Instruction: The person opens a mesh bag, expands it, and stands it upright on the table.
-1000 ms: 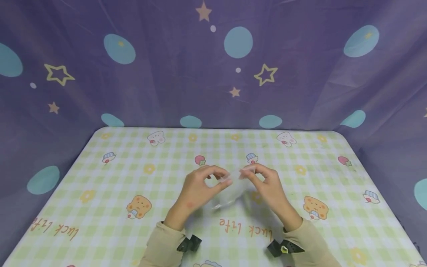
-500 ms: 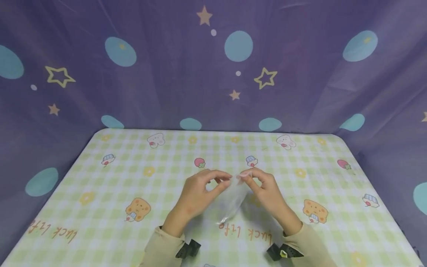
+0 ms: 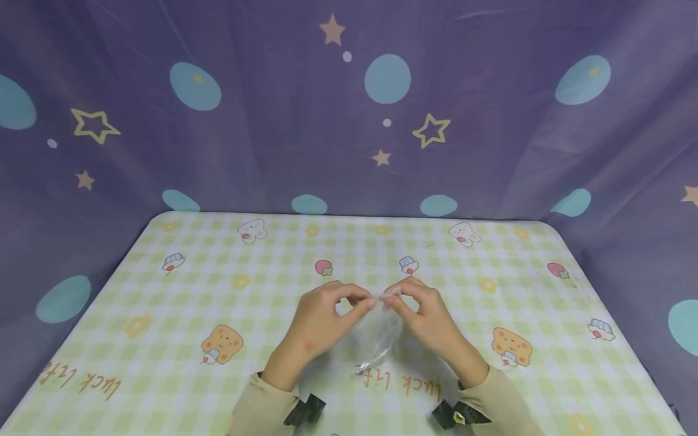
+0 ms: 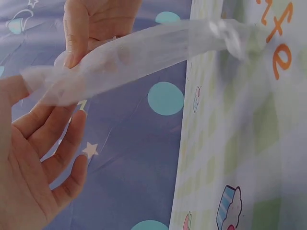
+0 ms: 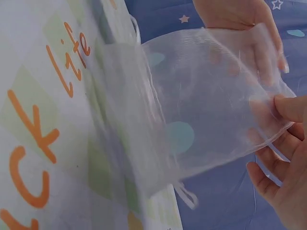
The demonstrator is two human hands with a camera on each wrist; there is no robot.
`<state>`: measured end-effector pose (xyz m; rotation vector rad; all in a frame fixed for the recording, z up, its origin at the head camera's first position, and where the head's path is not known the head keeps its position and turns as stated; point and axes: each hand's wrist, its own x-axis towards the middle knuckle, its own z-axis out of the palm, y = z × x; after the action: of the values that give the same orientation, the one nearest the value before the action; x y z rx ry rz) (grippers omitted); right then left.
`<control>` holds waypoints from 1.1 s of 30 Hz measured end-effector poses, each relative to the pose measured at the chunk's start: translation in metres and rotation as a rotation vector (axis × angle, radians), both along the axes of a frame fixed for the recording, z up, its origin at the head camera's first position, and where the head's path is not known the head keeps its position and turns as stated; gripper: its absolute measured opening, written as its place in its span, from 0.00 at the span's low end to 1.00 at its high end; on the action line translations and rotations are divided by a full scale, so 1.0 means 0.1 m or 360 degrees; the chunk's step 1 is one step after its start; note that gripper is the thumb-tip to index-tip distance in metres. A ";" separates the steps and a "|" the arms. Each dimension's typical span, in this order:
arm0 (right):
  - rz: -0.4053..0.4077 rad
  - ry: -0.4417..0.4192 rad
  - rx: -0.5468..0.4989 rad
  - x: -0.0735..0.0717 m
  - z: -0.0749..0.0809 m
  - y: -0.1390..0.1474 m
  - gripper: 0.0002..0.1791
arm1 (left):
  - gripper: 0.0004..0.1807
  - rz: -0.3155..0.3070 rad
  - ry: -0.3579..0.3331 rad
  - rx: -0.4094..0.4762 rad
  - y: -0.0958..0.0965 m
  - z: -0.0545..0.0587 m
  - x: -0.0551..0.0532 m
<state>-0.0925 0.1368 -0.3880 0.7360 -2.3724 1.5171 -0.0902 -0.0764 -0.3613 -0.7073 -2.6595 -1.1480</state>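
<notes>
A sheer white drawstring bag [image 3: 382, 338] hangs between the two hands above the table. My left hand [image 3: 331, 315] pinches its upper edge between thumb and fingertips, while my right hand [image 3: 422, 310] pinches the same edge a little to the right. The right wrist view shows the see-through mesh of the bag [image 5: 211, 91] spread flat, with a cord loop [image 5: 186, 195] at its lower end. Seen side-on in the left wrist view, the bag [image 4: 148, 50] looks narrow and slack. Nothing shows inside it.
A table with a green-and-white checked cloth [image 3: 272, 315] lies under the hands, printed with cartoon figures. Purple curtains [image 3: 272, 121] with stars and blue spots stand behind it and at both sides. Black wrist cameras [image 3: 305, 410] sit at the sleeve cuffs.
Both hands have come closer together, the right one moving left and slightly toward me. The bag hangs lower and more downward than before. Both hands keep their pinch.
</notes>
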 end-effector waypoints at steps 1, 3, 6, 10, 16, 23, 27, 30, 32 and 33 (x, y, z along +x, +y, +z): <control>-0.0010 -0.0008 -0.0006 0.00 0.00 0.00 0.05 | 0.08 0.0000 -0.0001 0.0002 0.00 0.00 0.00; -0.0028 -0.0017 -0.0019 0.01 -0.01 0.00 0.04 | 0.07 -0.0007 -0.0015 0.0010 0.00 -0.01 0.00; -0.0060 -0.0012 -0.0047 0.00 0.00 0.00 0.02 | 0.06 -0.0015 -0.0060 0.0021 0.00 0.00 -0.01; -0.0133 0.0006 -0.0049 0.00 0.01 0.01 0.03 | 0.04 -0.0031 -0.0139 0.0036 -0.01 0.01 -0.01; -0.0288 0.0013 -0.0028 0.01 0.02 0.03 0.09 | 0.01 0.0015 -0.0177 0.0179 -0.02 0.02 -0.01; -0.0297 0.0143 -0.0113 -0.01 0.04 0.05 0.14 | 0.02 0.0160 -0.0179 0.0349 -0.03 0.02 -0.02; -0.0312 0.0180 -0.0122 -0.02 0.04 0.03 0.16 | 0.04 0.0234 -0.0165 0.0407 -0.03 0.01 -0.03; -0.0324 0.0155 -0.0124 -0.01 0.04 0.02 0.14 | 0.07 0.0274 -0.0152 0.0432 -0.03 0.01 -0.04; -0.0313 0.0103 -0.0121 0.00 0.05 0.01 0.12 | 0.07 0.0287 -0.0144 0.0423 -0.03 0.00 -0.05; -0.0303 0.0075 -0.0111 0.00 0.05 0.00 0.10 | 0.06 0.0289 -0.0143 0.0417 -0.03 0.00 -0.05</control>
<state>-0.0925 0.1372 -0.3831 0.5084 -2.2697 1.4779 -0.0951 -0.0799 -0.3609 -0.3691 -2.5113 -1.4679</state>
